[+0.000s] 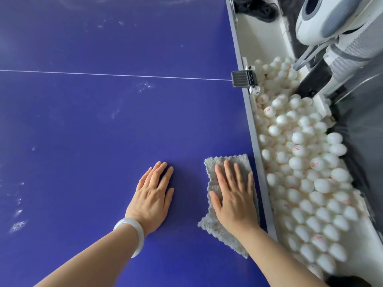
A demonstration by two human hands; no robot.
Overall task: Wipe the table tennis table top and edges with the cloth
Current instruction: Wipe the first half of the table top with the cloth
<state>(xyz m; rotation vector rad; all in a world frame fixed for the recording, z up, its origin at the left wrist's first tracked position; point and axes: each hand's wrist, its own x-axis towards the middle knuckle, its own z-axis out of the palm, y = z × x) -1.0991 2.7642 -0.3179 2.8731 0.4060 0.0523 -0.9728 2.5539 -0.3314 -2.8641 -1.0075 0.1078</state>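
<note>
Right hand (234, 195) pressing flat, fingers extended, on the fluffy grey cloth (226, 230) at lower right; left hand (154, 195) resting flat and empty on the blue table top (103, 121); overshooting the grey table edge (251, 125) could drop the cloth among the white balls (300, 162).

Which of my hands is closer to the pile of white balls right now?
Right. The right hand presses the cloth close to the balls; the left hand lies flat on the bare tabletop, farther from them.
</note>
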